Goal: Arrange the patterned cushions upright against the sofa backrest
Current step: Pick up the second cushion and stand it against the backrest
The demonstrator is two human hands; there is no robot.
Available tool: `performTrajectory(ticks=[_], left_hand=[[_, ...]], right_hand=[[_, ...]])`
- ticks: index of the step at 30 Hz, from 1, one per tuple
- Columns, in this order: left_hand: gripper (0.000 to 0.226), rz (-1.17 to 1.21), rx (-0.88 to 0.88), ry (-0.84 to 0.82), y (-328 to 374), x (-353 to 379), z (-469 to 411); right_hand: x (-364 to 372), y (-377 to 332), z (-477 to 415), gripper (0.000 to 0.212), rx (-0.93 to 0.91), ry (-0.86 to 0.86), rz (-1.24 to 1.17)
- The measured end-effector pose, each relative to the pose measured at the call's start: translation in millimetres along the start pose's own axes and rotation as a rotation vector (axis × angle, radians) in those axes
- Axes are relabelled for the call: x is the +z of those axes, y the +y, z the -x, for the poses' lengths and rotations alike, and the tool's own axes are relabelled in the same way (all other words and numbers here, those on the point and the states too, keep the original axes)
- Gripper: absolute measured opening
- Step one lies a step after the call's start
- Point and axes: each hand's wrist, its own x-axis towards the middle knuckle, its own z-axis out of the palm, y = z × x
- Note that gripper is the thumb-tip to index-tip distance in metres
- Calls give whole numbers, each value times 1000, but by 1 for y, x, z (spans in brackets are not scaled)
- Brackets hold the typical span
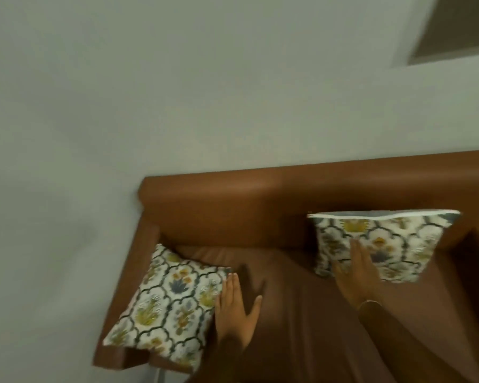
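Two white cushions with a yellow and grey floral pattern lie on a brown leather sofa. The left cushion (168,308) leans tilted against the left armrest (122,316). My left hand (235,310) rests flat against its right edge, fingers apart, holding nothing. The right cushion (382,244) stands upright against the backrest (260,200), its grey back showing at the top. My right hand (357,275) lies flat on its lower left face, fingers extended, with a bangle on the wrist.
A pale wall (150,92) rises behind the sofa. A dark recessed opening (459,26) shows at the top right. The brown seat (293,313) stretches between the two cushions. The picture is blurred by motion.
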Motion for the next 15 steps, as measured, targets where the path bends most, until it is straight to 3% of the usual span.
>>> performTrajectory(ticks=[4, 7, 12, 15], left_hand=[[98, 9, -139, -11, -102, -40, -25], [102, 49, -248, -1, -185, -67, -54], [115, 204, -538, 58, -303, -94, -111], [123, 348, -761, -35, -345, -94, -133]], right_hand=[[47, -43, 20, 74, -67, 52, 20], [95, -60, 31, 76, 9, 5, 88], [190, -102, 46, 79, 126, -82, 120], [227, -128, 56, 79, 161, -134, 141]])
